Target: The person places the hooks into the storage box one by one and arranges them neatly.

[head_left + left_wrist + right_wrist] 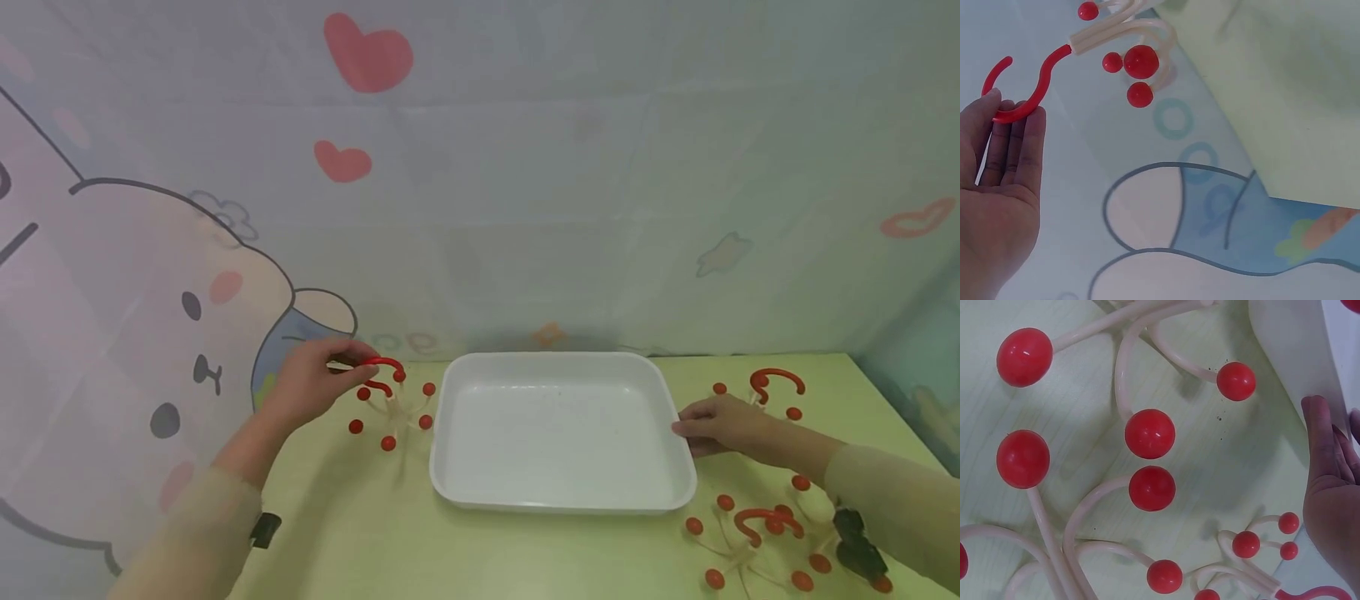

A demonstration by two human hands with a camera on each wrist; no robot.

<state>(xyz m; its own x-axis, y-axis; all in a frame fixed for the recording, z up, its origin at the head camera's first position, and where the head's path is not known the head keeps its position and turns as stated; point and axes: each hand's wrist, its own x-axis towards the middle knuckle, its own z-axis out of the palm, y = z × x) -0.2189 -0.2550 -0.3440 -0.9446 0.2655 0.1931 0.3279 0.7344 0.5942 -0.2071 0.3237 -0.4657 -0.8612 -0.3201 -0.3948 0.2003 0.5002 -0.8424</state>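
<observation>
Your left hand (315, 379) pinches, between thumb and fingers, the red hooked handle (1040, 87) of a cream-stemmed, splayed-pronged massager tipped with round red balls (392, 407); this massager is near the left side of a white, shallow, rounded-rectangular tray, apparently plastic (562, 450); whether its tips touch the pale green bench (352, 533) is hard to tell. Your right hand (723, 425) meets the tray's right edge, its fingers nearly straight against the wall.

Expect the massager to be light, its handle fairly stiff, its prongs springy and apt to snag on a neighbour; the balls look smooth and likely slippery, so take hold at the handle or the bundled stem; the tray should be light, rigid and quick to slide, best held by its rim.

Count: one tray, bare inside; one massager in hand, six red balls visible in the head view; at least three more massagers right of the tray, the right-wrist view showing one cluster at the top, one lower left, one lower right, partly cut off.
</observation>
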